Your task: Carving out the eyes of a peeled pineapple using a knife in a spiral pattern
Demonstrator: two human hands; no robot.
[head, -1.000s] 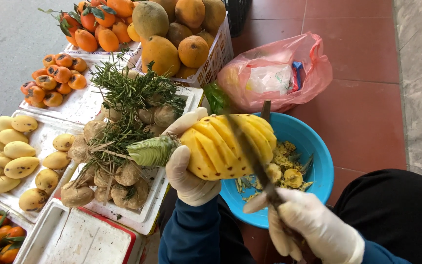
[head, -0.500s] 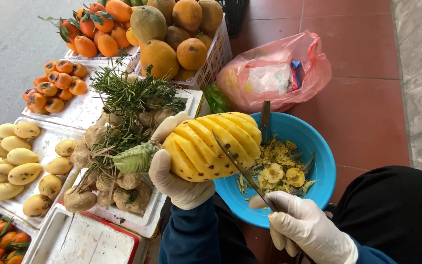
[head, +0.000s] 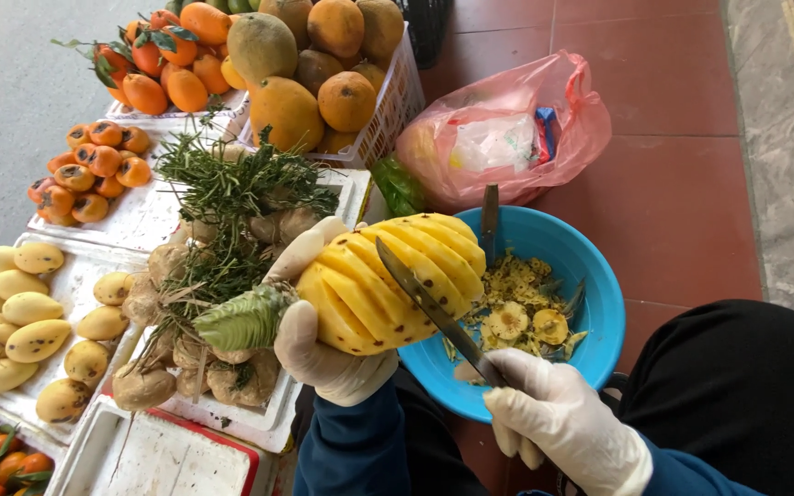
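One blue bowl [head: 599,303] of peelings sits on the red floor, and one peeled pineapple [head: 388,280] is held just left of and partly over its rim. The gloved left hand [head: 328,354] has its grip closed under the pineapple. The gloved right hand [head: 558,418], below the bowl, is closed on one knife [head: 434,308], whose blade lies across the fruit.
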